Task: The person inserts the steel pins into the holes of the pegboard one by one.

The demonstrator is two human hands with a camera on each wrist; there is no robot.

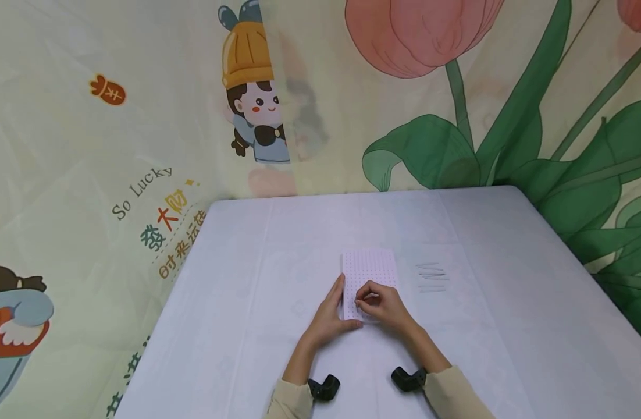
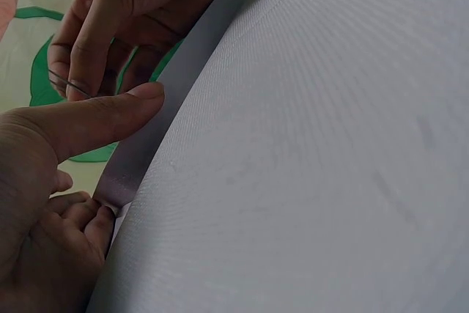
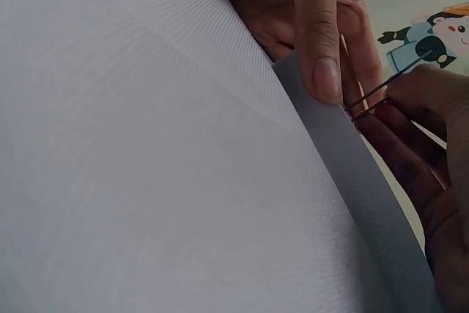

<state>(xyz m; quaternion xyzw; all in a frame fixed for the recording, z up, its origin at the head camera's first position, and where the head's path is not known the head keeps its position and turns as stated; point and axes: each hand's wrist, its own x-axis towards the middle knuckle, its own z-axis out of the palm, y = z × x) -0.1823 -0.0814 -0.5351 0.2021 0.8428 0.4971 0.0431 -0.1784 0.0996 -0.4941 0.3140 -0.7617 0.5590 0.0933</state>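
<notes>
A white board [image 1: 370, 265] with rows of small holes lies flat on the table. My left hand [image 1: 327, 319] rests against it, fingers stretched along the left edge and thumb along the near edge. Over the board's near part, my right hand [image 1: 385, 305] pinches a thin dark metal pin [image 3: 403, 72] between thumb and fingertips. The pin points down at the board's surface, close to the left thumb [image 3: 322, 78]. A second thin line shows beside it in the right wrist view; I cannot tell whether it is another pin. The board's grey side edge [image 3: 352, 174] shows there too.
Several loose thin metal pins [image 1: 432, 277] lie on the table right of the board. A white cloth [image 1: 257, 279] covers the table. Behind it hangs a printed backdrop [image 1: 320, 116] with flowers and cartoon figures.
</notes>
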